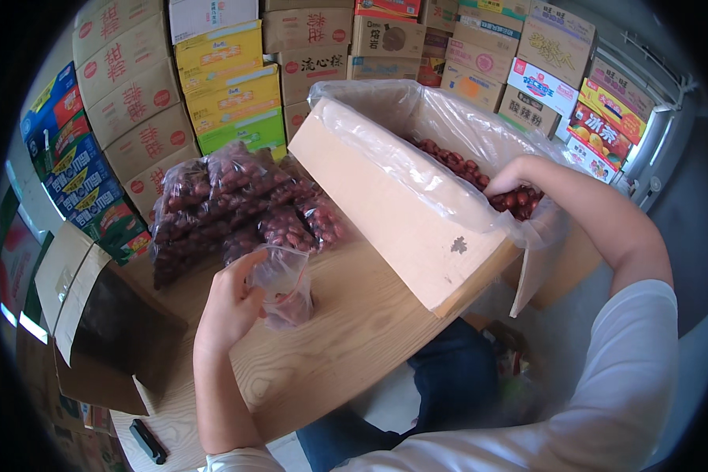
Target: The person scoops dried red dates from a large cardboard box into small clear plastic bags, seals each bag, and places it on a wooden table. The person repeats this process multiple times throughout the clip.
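Observation:
My left hand [236, 298] holds the side of a small clear zip bag [286, 283] that stands on the wooden table, with a few dark red pieces low inside. At the upper right, my right hand [510, 177] reaches into a large plastic-lined cardboard box [389, 200], its fingertips among loose dried red dates [454, 165]; those fingertips are partly hidden, so what they grasp does not show. Behind the small bag lies a pile of filled clear bags of red dates [230, 194].
An open cardboard box [100, 330] stands at the table's left. A black stapler-like object [147, 441] lies near the lower left edge of the wooden table [324, 360]. Stacked cartons [312, 29] line the back. My legs are below the table's edge.

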